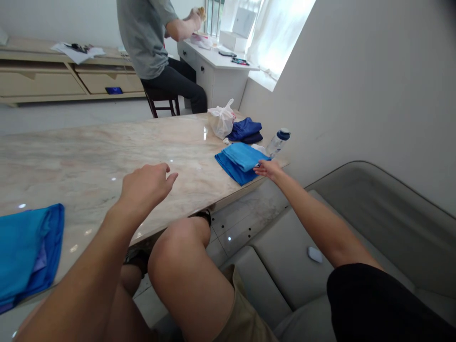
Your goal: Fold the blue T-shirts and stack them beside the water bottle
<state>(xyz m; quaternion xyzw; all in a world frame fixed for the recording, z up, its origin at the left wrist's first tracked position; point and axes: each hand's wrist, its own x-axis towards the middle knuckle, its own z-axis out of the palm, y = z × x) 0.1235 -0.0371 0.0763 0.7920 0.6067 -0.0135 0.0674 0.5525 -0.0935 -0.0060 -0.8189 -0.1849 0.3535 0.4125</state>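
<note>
At the right end of the table, my right hand [268,169] has its fingers and thumb at the near corner of a folded bright blue cloth [240,159], pinching its edge. The cloth lies in layers on the tabletop, and a small dark-and-white mark shows by my fingertips. My left hand [147,183] hovers over the marble table, thumb apart from the partly hidden fingers, holding nothing. On the table's left, another folded blue cloth [24,251] with a bit of purple showing lies beyond my left forearm.
Beyond the right-hand cloth are dark blue fabric [246,128], a white plastic bag [223,119] and a clear bottle [278,143] with a blue lid. A person [147,42] sits at a white desk [228,71]. A grey sofa [285,251] adjoins the wall.
</note>
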